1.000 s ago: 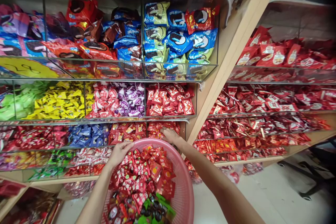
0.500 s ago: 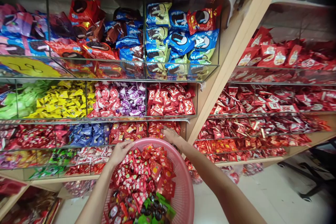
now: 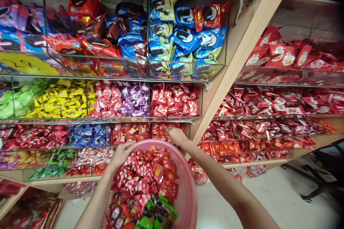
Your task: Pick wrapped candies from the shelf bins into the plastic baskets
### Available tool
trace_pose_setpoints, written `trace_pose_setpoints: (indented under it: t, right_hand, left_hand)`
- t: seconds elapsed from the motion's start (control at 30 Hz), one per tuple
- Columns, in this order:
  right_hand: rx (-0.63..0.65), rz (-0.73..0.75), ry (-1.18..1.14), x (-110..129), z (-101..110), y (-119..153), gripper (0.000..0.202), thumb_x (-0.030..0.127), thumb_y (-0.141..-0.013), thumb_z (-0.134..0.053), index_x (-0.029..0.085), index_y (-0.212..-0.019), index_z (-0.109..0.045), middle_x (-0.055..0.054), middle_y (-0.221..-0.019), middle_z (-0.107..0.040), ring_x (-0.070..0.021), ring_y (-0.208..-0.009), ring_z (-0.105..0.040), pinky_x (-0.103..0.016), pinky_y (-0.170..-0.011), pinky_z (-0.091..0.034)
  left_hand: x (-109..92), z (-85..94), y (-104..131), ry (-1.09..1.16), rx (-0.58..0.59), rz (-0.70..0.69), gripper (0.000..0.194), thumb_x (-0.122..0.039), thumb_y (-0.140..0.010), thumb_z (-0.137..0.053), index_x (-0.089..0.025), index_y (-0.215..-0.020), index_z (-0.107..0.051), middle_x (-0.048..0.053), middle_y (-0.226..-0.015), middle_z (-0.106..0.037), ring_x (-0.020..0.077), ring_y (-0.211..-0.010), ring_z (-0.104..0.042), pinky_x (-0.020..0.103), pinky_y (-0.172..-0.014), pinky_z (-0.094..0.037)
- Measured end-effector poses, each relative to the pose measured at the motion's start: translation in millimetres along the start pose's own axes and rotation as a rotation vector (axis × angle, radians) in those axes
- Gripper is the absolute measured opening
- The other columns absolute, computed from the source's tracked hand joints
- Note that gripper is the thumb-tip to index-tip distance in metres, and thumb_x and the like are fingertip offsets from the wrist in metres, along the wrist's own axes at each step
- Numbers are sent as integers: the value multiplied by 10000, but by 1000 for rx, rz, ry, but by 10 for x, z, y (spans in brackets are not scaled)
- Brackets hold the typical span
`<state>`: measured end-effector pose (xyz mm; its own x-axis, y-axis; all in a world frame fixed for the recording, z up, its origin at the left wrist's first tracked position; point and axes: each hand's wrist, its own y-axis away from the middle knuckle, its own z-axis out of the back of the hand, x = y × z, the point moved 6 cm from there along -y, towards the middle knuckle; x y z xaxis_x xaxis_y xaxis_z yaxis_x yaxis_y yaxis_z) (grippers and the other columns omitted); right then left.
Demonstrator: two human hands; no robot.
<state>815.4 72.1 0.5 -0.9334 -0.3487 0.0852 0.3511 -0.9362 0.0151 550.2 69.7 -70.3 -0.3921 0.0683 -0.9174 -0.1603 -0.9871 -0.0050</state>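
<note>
My left hand point(image 3: 123, 154) is closed on the rim of a pink plastic basket point(image 3: 185, 186), at its far left side. Inside the basket lie red-wrapped candies point(image 3: 139, 175), green-wrapped candies point(image 3: 157, 211) and dark pieces with mixed wrappers point(image 3: 120, 209). My right hand point(image 3: 177, 137) reaches past the basket's far rim into a shelf compartment of red-wrapped candies point(image 3: 160, 129). Its fingers are curled down among those candies, and what they hold is hidden.
Glass-fronted shelves hold yellow candies point(image 3: 61, 100), purple-and-white candies point(image 3: 135, 98) and larger blue packets point(image 3: 185, 41). A slanting wooden divider point(image 3: 228, 75) stands right of my right hand. On the floor at right is a black chair base point(image 3: 314, 182).
The view has shifted slightly, and the basket sits a little higher and further left in it. My left hand stays on the rim; my right hand remains in the same compartment.
</note>
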Motion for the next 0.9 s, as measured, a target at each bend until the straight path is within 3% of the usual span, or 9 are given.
trace_pose_setpoints:
  t: [0.07, 0.17, 0.27, 0.37, 0.53, 0.73, 0.9]
  right_hand:
    - [-131, -13, -167, -19, 88, 76, 208, 244, -888, -475, 183, -1066, -564, -108, -1091, -614, -195, -971, -598, -265, -788, -435]
    - [-310, -69, -734, -51, 144, 232, 236, 351, -847, -540, 179, -1007, -562, -34, -855, -633, -143, -719, -594, -241, -646, -449]
    - [-295, -126, -1304, 8, 88, 386, 326, 442, -777, -609, 179, -964, -559, 35, -671, -582, -103, -548, -523, -222, -536, -436]
    - [-229, -159, -1607, 107, 79, 523, 366, 452, -706, -681, 180, -928, -574, 49, -625, -576, -95, -533, -531, -214, -528, -441]
    - [-102, -186, -1890, 224, 87, 681, 360, 384, -655, -744, 186, -881, -546, 36, -731, -628, -98, -608, -616, -216, -604, -495]
    - [-35, -180, -1991, 327, 79, 788, 385, 307, -631, -777, 184, -886, -516, 12, -795, -662, -157, -778, -685, -260, -737, -533]
    - [18, -217, -2028, 374, -15, 816, 453, 313, -612, -789, 200, -949, -508, 29, -780, -652, -167, -797, -688, -294, -782, -528]
  left_hand:
    - [5, -1, 0, -12, 3, -3, 428, -488, -714, -635, -166, -984, -719, 57, -924, -727, 236, -879, -641, 322, -816, -481]
    - [6, -7, 4, -28, 13, -5, 440, -502, -733, -614, -166, -999, -713, 60, -934, -725, 239, -883, -638, 332, -821, -477]
    - [-4, -11, 9, -28, 16, -6, 445, -509, -741, -606, -162, -999, -713, 67, -930, -725, 242, -881, -637, 341, -828, -475]
    - [-24, -8, 16, -28, 5, -9, 430, -508, -735, -616, -162, -967, -722, 71, -939, -725, 243, -887, -638, 342, -842, -470]
    - [-77, 0, 35, -42, -6, -22, 416, -512, -741, -606, -168, -939, -731, 65, -924, -730, 236, -858, -648, 329, -812, -481]
    - [-122, -5, 46, -45, -13, -21, 424, -529, -728, -607, -166, -906, -735, 69, -944, -729, 248, -875, -648, 334, -810, -484]
    - [-161, -15, 65, -23, -27, -2, 452, -549, -697, -626, -163, -905, -734, 68, -934, -730, 245, -866, -649, 335, -810, -489]
